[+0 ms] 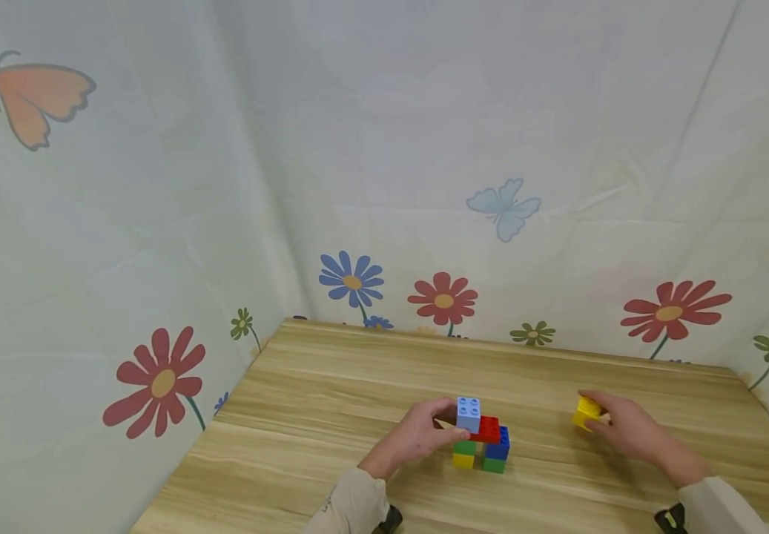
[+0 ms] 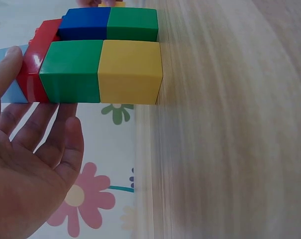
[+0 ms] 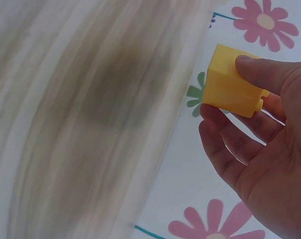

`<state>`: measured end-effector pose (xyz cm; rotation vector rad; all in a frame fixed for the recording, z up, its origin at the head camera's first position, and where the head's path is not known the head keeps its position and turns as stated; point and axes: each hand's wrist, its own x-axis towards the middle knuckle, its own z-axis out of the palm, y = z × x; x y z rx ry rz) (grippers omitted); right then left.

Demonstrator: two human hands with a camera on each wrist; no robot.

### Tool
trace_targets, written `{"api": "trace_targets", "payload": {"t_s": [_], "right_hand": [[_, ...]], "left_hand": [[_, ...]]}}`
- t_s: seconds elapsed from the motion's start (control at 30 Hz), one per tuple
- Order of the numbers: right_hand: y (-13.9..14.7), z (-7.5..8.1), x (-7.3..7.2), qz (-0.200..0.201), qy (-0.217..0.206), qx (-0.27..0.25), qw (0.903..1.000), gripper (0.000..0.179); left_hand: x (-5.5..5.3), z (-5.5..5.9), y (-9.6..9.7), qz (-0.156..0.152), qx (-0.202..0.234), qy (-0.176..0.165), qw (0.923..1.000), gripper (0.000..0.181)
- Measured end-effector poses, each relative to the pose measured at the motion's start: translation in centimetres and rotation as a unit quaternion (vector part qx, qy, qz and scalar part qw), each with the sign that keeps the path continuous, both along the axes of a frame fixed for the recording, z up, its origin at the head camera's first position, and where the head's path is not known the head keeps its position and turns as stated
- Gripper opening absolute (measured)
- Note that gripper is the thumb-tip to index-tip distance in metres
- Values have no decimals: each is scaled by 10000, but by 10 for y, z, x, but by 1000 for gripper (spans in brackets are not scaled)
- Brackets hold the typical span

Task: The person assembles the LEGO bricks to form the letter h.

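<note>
A small structure of toy building bricks stands on the table. Its light blue brick (image 1: pixel 469 415) sits on one end of a red brick (image 1: pixel 489 429), which bridges two columns. One column is a green brick (image 2: pixel 70 72) over a yellow brick (image 2: pixel 130 72); the other is a blue brick (image 1: pixel 497 449) over a second green brick (image 1: pixel 494 466). With thumb and fingers, my left hand (image 1: pixel 419 432) grips the light blue brick from the left side. Off to the right, my right hand (image 1: pixel 634 430) pinches a separate yellow brick (image 3: pixel 230 82) above the tabletop, its studs turned toward the palm.
The wood-grain table (image 1: pixel 331 386) reaches back to a pale fabric wall (image 1: pixel 384 148) printed with flowers and butterflies. Another fabric wall (image 1: pixel 77 259) borders the table's left edge.
</note>
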<state>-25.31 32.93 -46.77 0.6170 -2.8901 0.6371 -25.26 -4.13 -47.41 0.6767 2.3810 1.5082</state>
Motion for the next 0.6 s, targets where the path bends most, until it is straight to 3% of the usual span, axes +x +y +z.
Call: {"api": "trace_targets", "payload": {"t_s": [0.2, 0.6], "right_hand": [[-12, 8, 5, 223, 113, -36, 9997, 43], [-39, 26, 14, 260, -36, 103, 9996, 46]], "left_hand": [[0, 0, 0, -36, 7, 51, 10000, 30], [-1, -1, -1, -41, 9, 62, 10000, 30]]}}
